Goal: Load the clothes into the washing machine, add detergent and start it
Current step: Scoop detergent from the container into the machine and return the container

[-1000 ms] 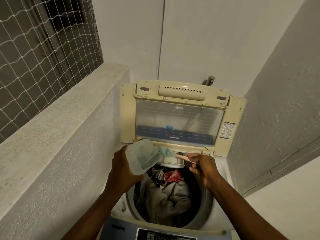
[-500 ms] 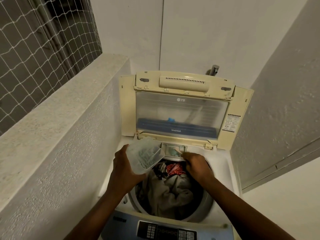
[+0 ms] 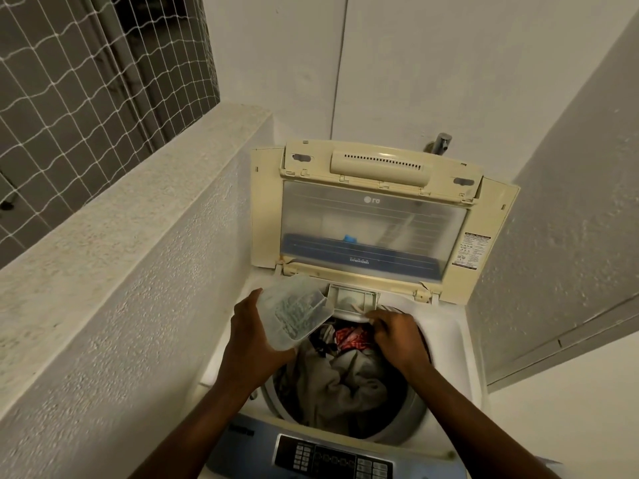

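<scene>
Plaster walls hem the washer, clothes already inside. Left grip wraps a detergent tub, tilted beside the drawer for pouring. Right grip seems curled on the drawer's lip, steadying it.

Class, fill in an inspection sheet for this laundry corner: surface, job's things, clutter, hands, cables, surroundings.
Surface: white washing machine top, cream lid raised upright.
Job's things: grey and red clothes in the drum; small detergent drawer at rear rim; translucent plastic container tilted beside it.
Clutter: nothing seen.
Hands: left hand grips the container; right hand curled at the drawer, hold unclear.
Cables: nothing seen.
Surroundings: rough plaster ledge left, netted window above, metal tap behind.
</scene>
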